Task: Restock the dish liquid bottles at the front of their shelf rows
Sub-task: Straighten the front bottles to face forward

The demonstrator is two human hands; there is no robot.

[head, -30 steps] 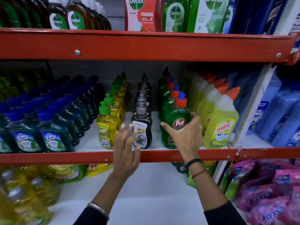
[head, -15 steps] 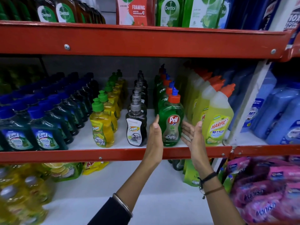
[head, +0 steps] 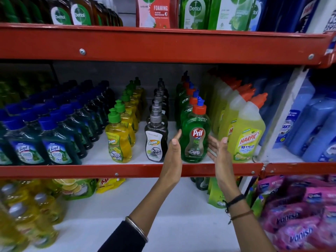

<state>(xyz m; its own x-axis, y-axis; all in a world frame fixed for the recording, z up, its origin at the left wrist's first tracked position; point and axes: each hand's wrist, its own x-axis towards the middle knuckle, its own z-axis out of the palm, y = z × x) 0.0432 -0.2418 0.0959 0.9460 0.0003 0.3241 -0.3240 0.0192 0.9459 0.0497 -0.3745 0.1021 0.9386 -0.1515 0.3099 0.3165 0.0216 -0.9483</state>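
A green Pril dish liquid bottle (head: 195, 137) with a red and blue cap stands upright at the front of its row on the middle shelf (head: 116, 170). My left hand (head: 173, 155) is flat and open just left of it, fingertips close to its side. My right hand (head: 219, 151) is open on its right, palm facing the bottle, a small gap between them. Left of these stand a black Super bottle (head: 156, 140) and a yellow Super bottle (head: 119, 140), each heading its own row.
Yellow Harpic bottles (head: 247, 135) crowd the right hand's far side. Dark green Lizol bottles (head: 56, 142) fill the shelf's left. Blue bottles (head: 309, 124) stand beyond a white upright. The red shelf above (head: 163, 44) carries Dettol bottles. Pink Vanish pouches (head: 294, 220) lie lower right.
My left hand moved from below the black bottle across to the Pril bottle's left side. My right hand let go of the Pril bottle and opened beside it.
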